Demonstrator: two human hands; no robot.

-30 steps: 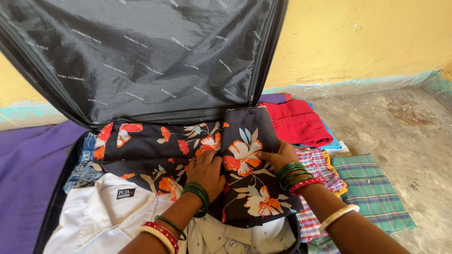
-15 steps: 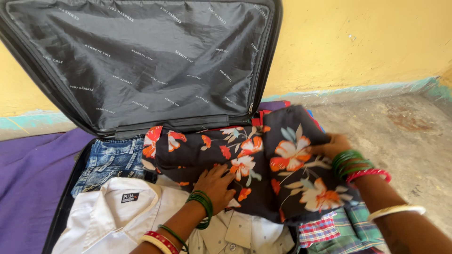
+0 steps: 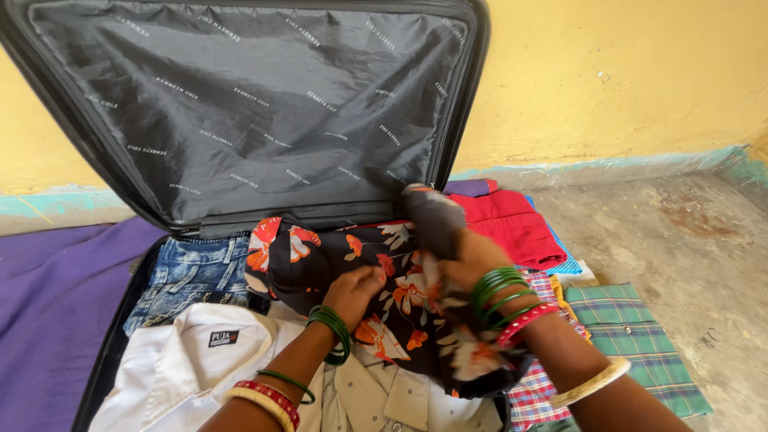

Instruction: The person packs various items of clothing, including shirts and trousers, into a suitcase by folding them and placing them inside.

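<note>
1. The step in hand seems to be the folding of a dark floral garment over the clothes that already lie in the open suitcase.
2. The garment lies in the right half of the case, on top of a beige shirt and beside a white shirt and a pair of blue jeans.
3. The right hand is closed on one edge of the garment and lifts it, so that a fold of the cloth stands up in front of the lid.
4. The left hand lies on the middle of the garment with its fingers curled into the cloth; it appears to hold this part down.
5. The next move probably calls for laying the lifted edge over the part which the left hand holds, and then for pressing the fold flat so that it does not hang over the rim of the case.
6. Compared with 0.5 s ago, the garment is more gathered: then it was spread wide to the right and covered the pile of checked clothes on the floor, and now this pile and the red cloth are visible again.
7. The right hand has moved from the far right edge toward the middle, and it is higher than before.
</note>
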